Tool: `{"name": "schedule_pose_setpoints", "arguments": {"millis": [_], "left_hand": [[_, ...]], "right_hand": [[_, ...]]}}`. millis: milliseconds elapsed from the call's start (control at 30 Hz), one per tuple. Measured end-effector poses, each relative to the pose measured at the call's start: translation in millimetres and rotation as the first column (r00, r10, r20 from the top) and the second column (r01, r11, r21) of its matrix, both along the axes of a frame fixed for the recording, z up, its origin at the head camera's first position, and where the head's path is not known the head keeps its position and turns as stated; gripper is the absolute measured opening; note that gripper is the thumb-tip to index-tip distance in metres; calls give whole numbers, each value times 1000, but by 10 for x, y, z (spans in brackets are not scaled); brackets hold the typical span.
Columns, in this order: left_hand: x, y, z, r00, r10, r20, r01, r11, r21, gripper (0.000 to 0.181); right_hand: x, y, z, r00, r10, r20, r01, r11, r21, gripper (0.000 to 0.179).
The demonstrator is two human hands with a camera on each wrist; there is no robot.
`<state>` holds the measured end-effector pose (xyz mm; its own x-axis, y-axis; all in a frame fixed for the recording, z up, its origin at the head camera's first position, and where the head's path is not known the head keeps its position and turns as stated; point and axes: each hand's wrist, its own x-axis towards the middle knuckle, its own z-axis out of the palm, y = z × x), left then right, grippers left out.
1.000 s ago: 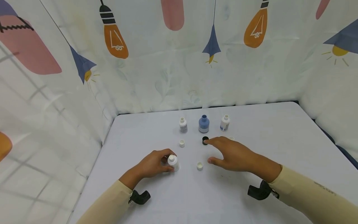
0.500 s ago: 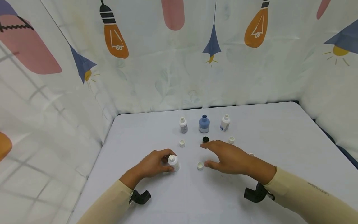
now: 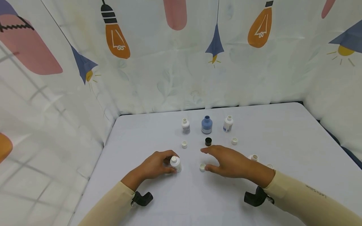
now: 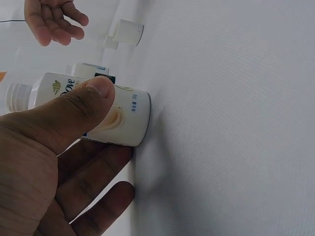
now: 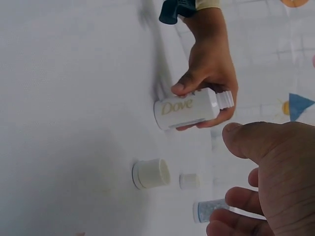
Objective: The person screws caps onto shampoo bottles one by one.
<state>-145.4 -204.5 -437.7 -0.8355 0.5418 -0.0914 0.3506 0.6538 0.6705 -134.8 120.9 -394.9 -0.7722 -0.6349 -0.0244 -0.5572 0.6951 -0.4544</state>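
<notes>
My left hand (image 3: pixel 155 166) holds a small uncapped white Dove bottle (image 3: pixel 176 164) upright on the table, thumb on one side and fingers on the other. The bottle's printed label (image 4: pixel 115 118) shows in the left wrist view. To its right stands a loose white cap (image 3: pixel 202 167), hollow side up. My right hand (image 3: pixel 232 161) hovers beside this cap with thumb and fingers spread, holding nothing. Its thumb overlaps the cap's edge in the head view, but the right wrist view shows a gap between the hand and the white cap (image 5: pixel 150 173).
Uncapped at the back stand a white bottle (image 3: pixel 185 128), a blue bottle (image 3: pixel 206 125) and another white bottle (image 3: pixel 227 124). Before them lie a white cap (image 3: pixel 184 144), a black cap (image 3: pixel 208 142) and a white cap (image 3: pixel 234 141). Another bottle (image 3: pixel 254 157) is partly hidden behind my right wrist.
My right hand has drawn back from the black cap, towards me and slightly left, to beside the nearer white cap. My left hand and its bottle have stayed put.
</notes>
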Motion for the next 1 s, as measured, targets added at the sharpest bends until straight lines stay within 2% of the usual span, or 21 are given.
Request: {"name": "schedule_pose_setpoints", "arguments": {"millis": [400,733,1000], "left_hand": [[-9,5,-12,1000,-4,-17,4,1000,-3,41],[-4,18,-18,1000,5,-14,-6,1000,-12,42],[-2,17,-11,1000,14,-9,-14,1000,-20,42]], "right_hand": [[2,-37,-131,999,11,42,-10,1000,-20,60],[16,-52,-279,996,-10,84,14,999,-47,55],[17,-48,-410,999,-3,49,6,998,-62,53]]}}
